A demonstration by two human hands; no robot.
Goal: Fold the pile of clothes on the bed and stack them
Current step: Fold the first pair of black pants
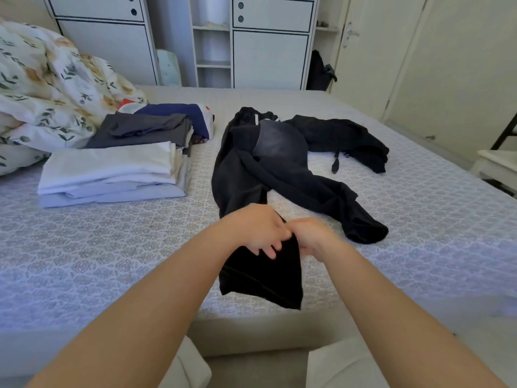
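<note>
Spanning everything beneath both hands: one patterned bed [112, 247]. Beyond the left hand [256, 229], two folded stacks, white [112, 172] and dark [145, 128]. Ahead, two unfolded black garments: trousers [279, 169], another piece [341, 138] farther right. Pinched together by left and right hand [313, 236], one trouser leg end [263, 278].

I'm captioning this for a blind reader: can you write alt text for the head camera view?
Two bare hands, left hand and right hand, grip the leg end of black trousers sprawled on a patterned bed. Folded clothes are stacked at left, another black garment lies behind.
</note>
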